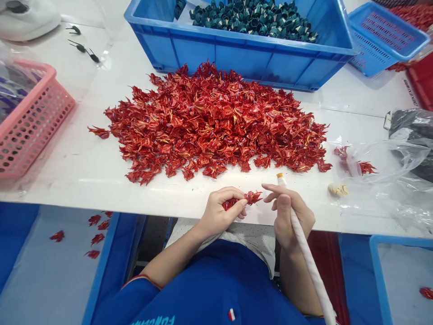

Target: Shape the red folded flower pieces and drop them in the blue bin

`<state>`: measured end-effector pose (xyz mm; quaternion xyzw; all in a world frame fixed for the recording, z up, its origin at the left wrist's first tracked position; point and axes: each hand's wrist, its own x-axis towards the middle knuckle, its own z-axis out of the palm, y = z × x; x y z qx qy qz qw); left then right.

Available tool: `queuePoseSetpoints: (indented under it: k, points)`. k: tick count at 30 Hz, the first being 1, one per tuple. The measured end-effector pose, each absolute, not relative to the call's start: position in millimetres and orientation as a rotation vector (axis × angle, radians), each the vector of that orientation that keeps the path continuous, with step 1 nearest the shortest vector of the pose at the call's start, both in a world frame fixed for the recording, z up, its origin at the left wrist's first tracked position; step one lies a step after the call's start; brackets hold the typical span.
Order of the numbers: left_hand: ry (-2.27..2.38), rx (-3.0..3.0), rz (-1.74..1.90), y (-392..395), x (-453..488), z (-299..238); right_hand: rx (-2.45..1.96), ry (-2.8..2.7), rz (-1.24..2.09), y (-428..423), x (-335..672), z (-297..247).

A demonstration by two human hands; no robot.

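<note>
My left hand (225, 210) is closed around small red spiky plastic pieces, with one red piece (253, 197) pinched between thumb and fingertips and others partly hidden in the palm. My right hand (291, 215) grips a long white-wrapped tube (309, 259) with a yellow tip, which points up and away from me. Its index finger stretches toward the red piece without touching it. Both hands are over the front edge of the white table (182, 196). Just beyond them lies a wide heap of similar red pieces (216, 122).
Behind the heap stands a blue bin (253, 58) of dark green parts. A pink basket (37, 122) is at left, a blue basket (389, 36) at back right. Plastic bags (389, 158) and a yellowish lump (337, 190) lie right. Blue trays (67, 271) flank my lap, holding red pieces.
</note>
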<state>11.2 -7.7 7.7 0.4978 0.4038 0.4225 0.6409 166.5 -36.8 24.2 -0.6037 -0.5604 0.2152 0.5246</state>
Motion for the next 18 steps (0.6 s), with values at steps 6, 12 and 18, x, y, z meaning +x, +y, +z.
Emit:
queuePoseSetpoints:
  k: [6,12,18]
  points:
    - [0.917,1.25,0.997,-9.1,11.2,5.5,-1.428,-1.522,0.72,-38.7,166.2,26.0]
    - [0.959,1.212,1.049,-9.1,11.5,2.9,-1.35,-1.247,-0.337,-16.6,217.8,38.5]
    - [0.976,1.189,1.065,-7.0,11.7,2.2,-1.843,-1.031,-0.72,3.6,300.2,63.5]
